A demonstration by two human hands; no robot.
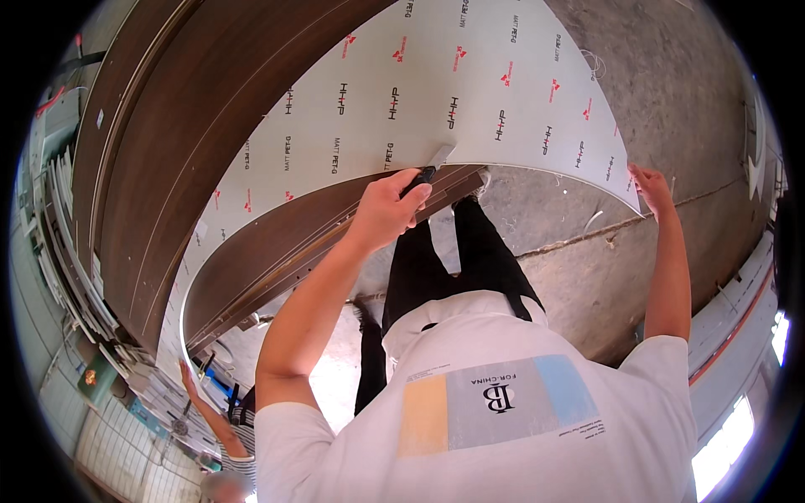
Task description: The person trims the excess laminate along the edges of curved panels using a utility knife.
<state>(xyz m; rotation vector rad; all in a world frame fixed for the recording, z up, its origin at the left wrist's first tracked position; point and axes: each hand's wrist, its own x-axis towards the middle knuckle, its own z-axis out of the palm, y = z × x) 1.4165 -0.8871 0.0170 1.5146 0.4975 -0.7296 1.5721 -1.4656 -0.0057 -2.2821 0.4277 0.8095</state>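
Observation:
A big white laminate sheet (436, 75) with printed marks bends over the floor in front of me. My left hand (392, 208) is closed around a black-handled utility knife (434, 163). Its metal blade rests on the sheet's lower edge, just above a dark brown wood-grain board (277, 243). My right hand (651, 186) pinches the sheet's right corner and holds it up. Below the hands are my black trousers and white printed T-shirt.
More dark brown wood-grain boards (159, 126) lie stacked to the left. Another person's hand (189, 374) and striped sleeve (239, 457) reach up at the lower left, beside shelving with small items. Grey concrete floor (671, 92) with scraps spreads to the right.

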